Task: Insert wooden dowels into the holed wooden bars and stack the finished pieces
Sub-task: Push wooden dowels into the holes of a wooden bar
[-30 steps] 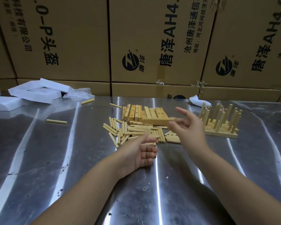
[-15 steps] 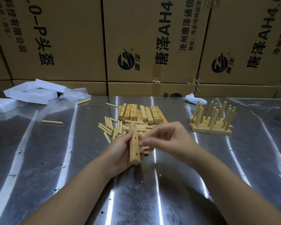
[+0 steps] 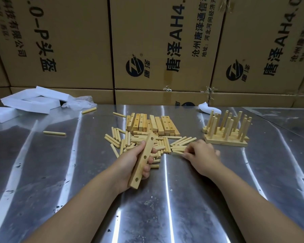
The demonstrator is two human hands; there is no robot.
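My left hand [image 3: 130, 162] grips a holed wooden bar [image 3: 142, 158], held slanted over the table with its three holes facing up. My right hand [image 3: 201, 154] lies palm down at the right edge of the loose dowel pile [image 3: 144, 142], fingertips on a dowel [image 3: 178, 152]; whether it is pinched is unclear. Behind the pile lies a heap of holed bars [image 3: 151, 123]. At the right stand the finished pieces [image 3: 226, 132], bars with dowels pointing up.
The metal table [image 3: 77, 181] carries stray dowels at the left [image 3: 54, 133] and at the back left [image 3: 89, 110]. White foam pieces [image 3: 30, 102] and a plastic bag [image 3: 79, 102] sit at the back left. Cardboard boxes [image 3: 74, 41] wall off the far edge.
My right hand took a bar from the heap and passed it to my left hand. My right hand then moved right and down onto the dowels.
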